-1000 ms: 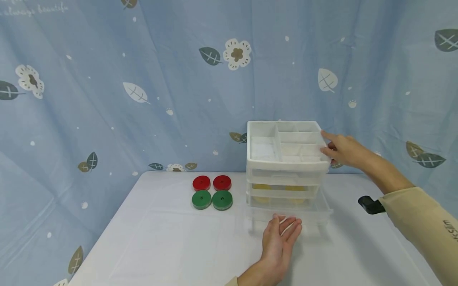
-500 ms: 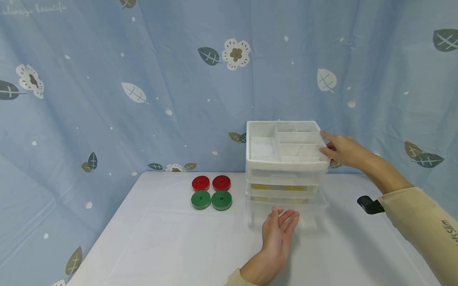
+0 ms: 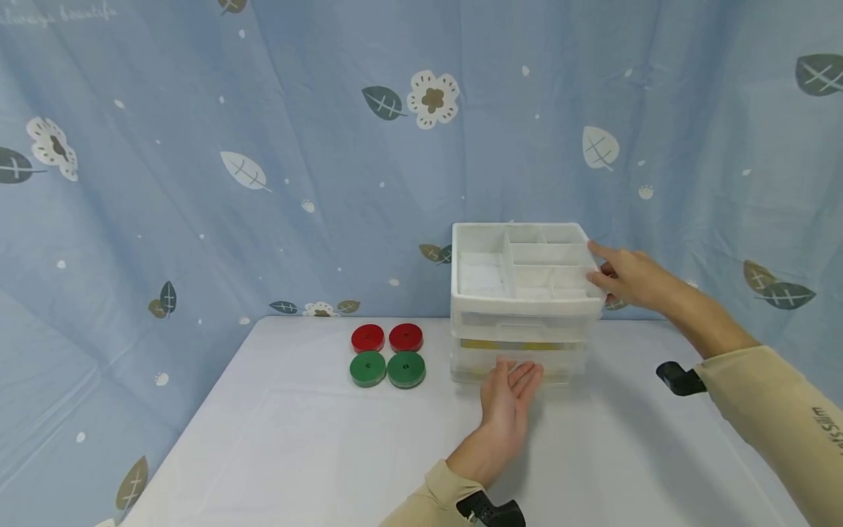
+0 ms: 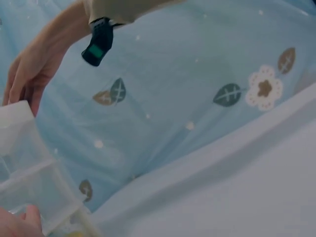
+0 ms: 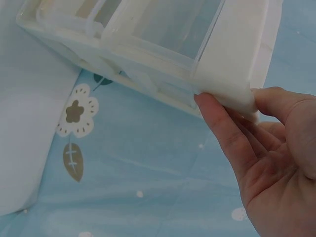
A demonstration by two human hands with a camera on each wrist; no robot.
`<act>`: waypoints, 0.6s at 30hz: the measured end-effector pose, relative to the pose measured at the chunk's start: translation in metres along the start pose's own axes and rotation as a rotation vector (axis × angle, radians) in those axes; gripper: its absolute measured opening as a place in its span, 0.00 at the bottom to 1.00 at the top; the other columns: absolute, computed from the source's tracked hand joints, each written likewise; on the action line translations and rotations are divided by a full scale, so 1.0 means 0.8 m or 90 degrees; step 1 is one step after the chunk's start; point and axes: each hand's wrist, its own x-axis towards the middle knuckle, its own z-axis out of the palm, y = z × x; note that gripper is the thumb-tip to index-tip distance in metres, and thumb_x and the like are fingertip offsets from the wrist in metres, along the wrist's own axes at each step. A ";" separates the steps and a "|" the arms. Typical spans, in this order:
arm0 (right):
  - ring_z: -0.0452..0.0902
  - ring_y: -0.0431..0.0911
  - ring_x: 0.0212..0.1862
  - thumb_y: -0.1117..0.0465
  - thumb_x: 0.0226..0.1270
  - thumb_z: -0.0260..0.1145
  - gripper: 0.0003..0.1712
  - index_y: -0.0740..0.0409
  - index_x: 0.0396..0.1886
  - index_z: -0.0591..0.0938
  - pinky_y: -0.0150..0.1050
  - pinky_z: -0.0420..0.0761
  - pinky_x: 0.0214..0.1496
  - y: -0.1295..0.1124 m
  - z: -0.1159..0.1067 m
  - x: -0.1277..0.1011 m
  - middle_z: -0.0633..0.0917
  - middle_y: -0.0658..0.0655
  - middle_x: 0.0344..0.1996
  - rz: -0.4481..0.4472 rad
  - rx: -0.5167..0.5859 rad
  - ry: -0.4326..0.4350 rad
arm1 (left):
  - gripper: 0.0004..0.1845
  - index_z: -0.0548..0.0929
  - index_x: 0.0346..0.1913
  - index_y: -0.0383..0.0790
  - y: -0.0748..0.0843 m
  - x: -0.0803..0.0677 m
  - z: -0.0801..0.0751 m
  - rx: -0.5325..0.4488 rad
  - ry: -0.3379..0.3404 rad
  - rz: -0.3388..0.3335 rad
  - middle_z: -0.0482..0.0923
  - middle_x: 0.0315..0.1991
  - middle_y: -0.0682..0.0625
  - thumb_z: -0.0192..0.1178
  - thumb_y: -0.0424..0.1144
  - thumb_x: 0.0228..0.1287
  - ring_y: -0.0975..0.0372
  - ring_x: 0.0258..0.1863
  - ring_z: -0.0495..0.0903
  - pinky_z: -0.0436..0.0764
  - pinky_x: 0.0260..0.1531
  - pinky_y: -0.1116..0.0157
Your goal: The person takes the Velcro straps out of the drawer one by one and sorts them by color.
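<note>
The white drawer unit (image 3: pixel 523 306) stands upright at the far edge of the counter (image 3: pixel 309 454), right of its middle. Your right grip (image 3: pixel 632 277) is nearly closed on the unit's top right corner, thumb on the rim and fingers against the side wall. Your left grip (image 3: pixel 506 410) is open, palm up, its straight fingers at the front of the bottom drawer (image 3: pixel 563 364) without curling round it. Whether that drawer sits fully home, you cannot tell from here.

Expect the unit to be light, thin plastic, so a hard shove low down could slide or tip it; the hold on its top corner looks a sensible brace. The drawer is probably slick and a little flexible. Press it at the middle of its front, level, since an off-centre push might skew and bind it. Yellow things (image 3: pixel 479 344) show through the gap above it, adding perhaps a little weight; keep fingertips clear of that gap.

Two red rolls (image 3: pixel 367 338) and two green rolls (image 3: pixel 406 369) lie to the unit's left, near the far edge. They should be firm; take them by their rims.
</note>
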 end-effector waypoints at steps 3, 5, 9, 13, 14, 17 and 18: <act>0.85 0.51 0.32 0.62 0.75 0.56 0.41 0.75 0.75 0.46 0.43 0.86 0.33 0.000 0.000 -0.001 0.81 0.77 0.45 0.000 0.000 0.000 | 0.20 0.65 0.56 0.29 0.003 0.004 0.004 -0.005 -0.004 -0.003 0.73 0.53 0.31 0.44 0.46 0.79 0.48 0.53 0.81 0.80 0.58 0.59; 0.85 0.52 0.32 0.62 0.75 0.56 0.41 0.75 0.74 0.46 0.43 0.86 0.33 0.000 0.000 -0.001 0.81 0.77 0.45 0.000 -0.001 0.001 | 0.20 0.64 0.56 0.29 0.004 0.006 0.007 -0.012 -0.003 -0.004 0.72 0.53 0.30 0.44 0.45 0.79 0.47 0.54 0.80 0.79 0.59 0.59; 0.85 0.52 0.31 0.62 0.74 0.56 0.41 0.76 0.74 0.46 0.43 0.86 0.33 0.000 0.001 -0.002 0.81 0.77 0.45 -0.004 -0.007 0.005 | 0.20 0.63 0.57 0.27 0.005 0.012 0.009 -0.022 -0.010 0.000 0.71 0.54 0.29 0.43 0.44 0.79 0.45 0.56 0.78 0.78 0.60 0.58; 0.85 0.51 0.30 0.62 0.74 0.56 0.41 0.76 0.74 0.47 0.43 0.86 0.32 0.000 0.001 -0.002 0.81 0.78 0.45 -0.007 -0.008 0.008 | 0.21 0.62 0.59 0.27 0.006 0.020 0.008 -0.020 -0.011 0.004 0.71 0.53 0.29 0.43 0.44 0.79 0.44 0.56 0.77 0.78 0.60 0.57; 0.85 0.52 0.31 0.63 0.74 0.56 0.41 0.76 0.74 0.47 0.43 0.86 0.32 0.000 0.001 -0.002 0.81 0.78 0.45 -0.007 -0.006 0.008 | 0.21 0.62 0.59 0.27 0.007 0.021 0.007 -0.020 -0.009 0.003 0.71 0.53 0.29 0.43 0.44 0.79 0.44 0.56 0.78 0.78 0.60 0.57; 0.86 0.54 0.32 0.63 0.74 0.56 0.41 0.76 0.74 0.46 0.44 0.86 0.33 0.001 0.001 -0.002 0.81 0.78 0.46 -0.009 -0.001 0.007 | 0.20 0.62 0.58 0.27 0.006 0.026 0.007 -0.016 -0.006 0.005 0.72 0.52 0.30 0.43 0.43 0.79 0.45 0.55 0.79 0.79 0.59 0.57; 0.86 0.54 0.32 0.63 0.74 0.56 0.41 0.76 0.74 0.46 0.44 0.86 0.33 0.001 0.001 -0.002 0.80 0.79 0.46 -0.008 0.001 0.006 | 0.20 0.63 0.58 0.27 0.006 0.027 0.007 -0.016 -0.004 0.006 0.73 0.51 0.30 0.43 0.43 0.79 0.45 0.54 0.79 0.79 0.59 0.57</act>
